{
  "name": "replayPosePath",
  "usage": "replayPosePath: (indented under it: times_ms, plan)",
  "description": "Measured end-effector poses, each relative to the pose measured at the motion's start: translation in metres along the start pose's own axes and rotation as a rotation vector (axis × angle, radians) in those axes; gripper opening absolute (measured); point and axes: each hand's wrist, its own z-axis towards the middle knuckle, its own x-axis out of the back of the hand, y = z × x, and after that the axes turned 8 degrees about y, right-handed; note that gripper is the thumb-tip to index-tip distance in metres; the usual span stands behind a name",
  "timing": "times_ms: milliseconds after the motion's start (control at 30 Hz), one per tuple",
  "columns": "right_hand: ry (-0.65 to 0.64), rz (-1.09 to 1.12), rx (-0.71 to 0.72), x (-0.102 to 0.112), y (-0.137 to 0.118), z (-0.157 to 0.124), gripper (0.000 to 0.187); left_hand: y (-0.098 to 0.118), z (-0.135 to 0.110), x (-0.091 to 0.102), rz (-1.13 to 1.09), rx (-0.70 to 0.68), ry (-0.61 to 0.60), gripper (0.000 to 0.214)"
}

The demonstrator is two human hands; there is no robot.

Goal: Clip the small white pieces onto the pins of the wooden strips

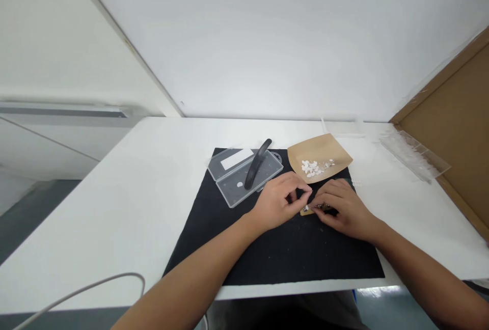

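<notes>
Over the black mat (267, 253), my left hand (280, 200) is closed in a pinch, thumb and index fingertips together. Whatever lies between those fingertips is too small to name. Close beside it, my right hand (344, 210) has its fingers drawn together over a small tan piece (304, 213) with shiny metallic bits. A small white chip (306, 208) shows at the right fingertips. My fingers cover most of the tan piece, and what the right hand grips cannot be made out. Just beyond the hands sits a brown paper tray (336, 149) with many white chips (311, 168) inside.
An open clear plastic case (232, 198) lies at the mat's back left, with a curved black handle-like bar (258, 163) across it. Clear plastic pieces (410, 154) are at the right, near a brown board (454, 116). A cable (95, 282) crosses the table's front left.
</notes>
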Motion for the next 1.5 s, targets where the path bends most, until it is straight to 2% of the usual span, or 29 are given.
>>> replayPosePath:
  times_ms: [500,933,1167,1500]
  plan:
    - [0.021,-0.001,-0.025,0.001,-0.001,0.004,0.017,-0.002,-0.001,0.0,0.008,-0.018,-0.048,0.005]
    - [-0.077,-0.026,-0.029,0.013,0.008,0.003,0.009,-0.002,-0.002,0.0,0.03,-0.025,-0.053,0.006]
    - [-0.097,-0.007,-0.012,0.009,0.01,0.003,0.01,-0.005,-0.003,0.0,0.035,-0.028,-0.08,0.006]
    - [-0.019,-0.004,-0.034,-0.001,0.015,0.0,0.007,-0.006,-0.006,-0.001,0.022,-0.01,-0.087,0.005]
